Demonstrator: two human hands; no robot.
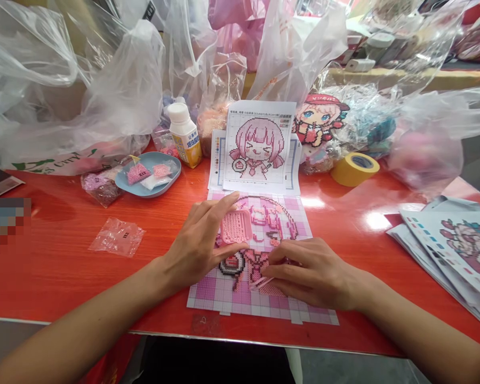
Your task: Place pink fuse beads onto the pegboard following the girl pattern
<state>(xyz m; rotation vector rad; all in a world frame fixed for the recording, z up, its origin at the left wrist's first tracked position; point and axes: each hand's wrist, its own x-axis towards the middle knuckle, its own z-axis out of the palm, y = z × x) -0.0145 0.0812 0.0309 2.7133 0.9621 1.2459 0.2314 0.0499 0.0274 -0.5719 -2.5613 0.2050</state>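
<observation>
My left hand (198, 234) is closed on the sides of a small pink square bead tray (236, 226), tilted toward me, with rows of small beads in it. Beneath the hands lies a pink-and-white checked pegboard (204, 298). On it is a partly outlined bead picture (278, 216) of a figure with dark edges and pink fill. My right hand (314, 272) pinches pink tweezers (261, 283) low over the right half of the board. The tweezers' tips point left, close to the beads; whether they hold a bead is too small to tell.
A printed pattern sheet (259, 146) leans behind the board. To the left are a blue dish (148, 184) with bead bags, a bottle (184, 133) and a clear packet (118, 237). Yellow tape (355, 169) and papers (456, 256) lie right. Plastic bags (124, 90) crowd the back.
</observation>
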